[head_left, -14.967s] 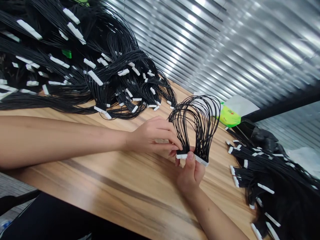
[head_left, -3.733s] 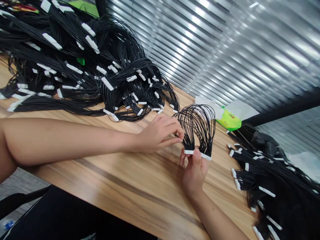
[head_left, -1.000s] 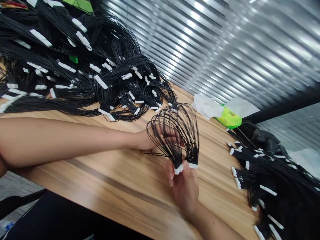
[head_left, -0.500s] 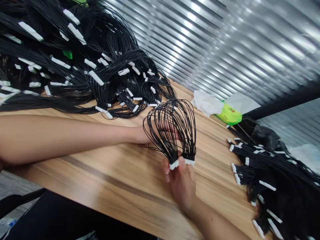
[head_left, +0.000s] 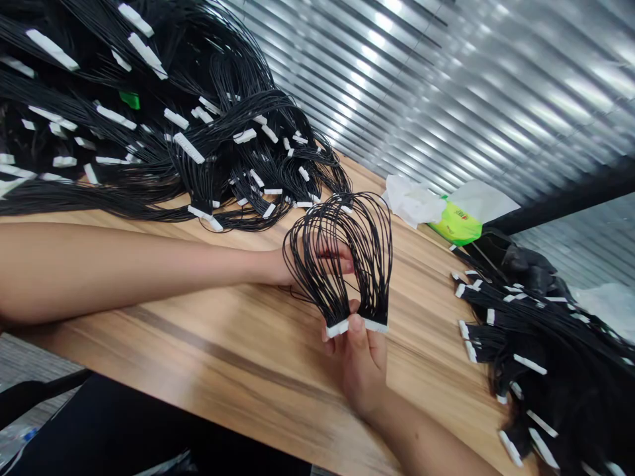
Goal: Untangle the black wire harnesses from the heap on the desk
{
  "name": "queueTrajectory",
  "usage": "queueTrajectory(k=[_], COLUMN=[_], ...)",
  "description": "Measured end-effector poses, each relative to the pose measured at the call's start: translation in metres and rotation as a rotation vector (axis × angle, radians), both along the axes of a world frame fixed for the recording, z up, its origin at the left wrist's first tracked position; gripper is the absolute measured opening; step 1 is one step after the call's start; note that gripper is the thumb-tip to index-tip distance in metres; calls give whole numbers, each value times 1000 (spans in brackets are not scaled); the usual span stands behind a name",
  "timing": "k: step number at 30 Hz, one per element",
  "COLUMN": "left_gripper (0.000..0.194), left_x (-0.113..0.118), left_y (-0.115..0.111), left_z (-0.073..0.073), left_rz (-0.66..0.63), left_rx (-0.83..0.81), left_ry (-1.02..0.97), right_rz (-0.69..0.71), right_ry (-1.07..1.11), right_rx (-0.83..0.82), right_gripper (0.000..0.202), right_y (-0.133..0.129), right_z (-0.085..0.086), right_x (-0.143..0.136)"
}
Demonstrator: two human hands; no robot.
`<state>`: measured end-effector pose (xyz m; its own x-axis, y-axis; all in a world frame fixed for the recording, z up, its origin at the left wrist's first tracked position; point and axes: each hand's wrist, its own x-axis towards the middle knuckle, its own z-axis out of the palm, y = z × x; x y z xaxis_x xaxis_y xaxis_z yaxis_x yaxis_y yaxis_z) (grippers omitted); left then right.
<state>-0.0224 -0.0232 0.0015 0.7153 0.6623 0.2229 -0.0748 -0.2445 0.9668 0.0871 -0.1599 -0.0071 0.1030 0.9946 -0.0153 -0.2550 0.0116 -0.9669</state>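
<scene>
My right hand [head_left: 364, 370] is closed on a black wire harness [head_left: 374, 277], with its thumb between two white connectors. The left connector [head_left: 337, 328] is tilted, and the right connector [head_left: 376, 325] lies nearly level beside it. From both connectors the thin wires arch up and away in a loop. Behind that loop is my left hand [head_left: 333, 254], partly covered by the wires. Its fingers show through the strands, stretched to the right and loosely bent; whether they touch the wires is unclear.
A big heap of black harnesses [head_left: 233, 145] with white connectors covers the table's far left. Another pile [head_left: 555, 363] lies at right. Near the corrugated metal wall [head_left: 397, 86] are white tissue [head_left: 411, 201] and a bright green packet [head_left: 456, 223]. The wooden table's edge [head_left: 163, 406] runs in front.
The two connectors in my right hand have spread slightly apart, the left one moving left and turning more into view. The wire loop is a little wider. My left hand has barely moved.
</scene>
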Motion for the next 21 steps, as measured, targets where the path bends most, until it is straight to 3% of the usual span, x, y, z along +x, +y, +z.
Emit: queueTrajectory(k=[3,11,16,21], left_gripper=[18,16,32,41], left_x=[-3,-3,-4,-2], left_y=[-7,-11,-7,2], left_z=[5,7,4,-1], left_rz=[-123,-130,-93,-73], left_rx=[-108,-116,-220,-74], left_ry=[-56,-83,-180,-170], right_rz=[7,-18,-151,-282], right_ry=[-36,-23,-64,-90], right_rx=[-18,-29,17,36], right_gripper=[36,35,37,38], right_y=[-1,2,5,9], right_z=[-2,1,1,5], right_x=[1,-1,1,0])
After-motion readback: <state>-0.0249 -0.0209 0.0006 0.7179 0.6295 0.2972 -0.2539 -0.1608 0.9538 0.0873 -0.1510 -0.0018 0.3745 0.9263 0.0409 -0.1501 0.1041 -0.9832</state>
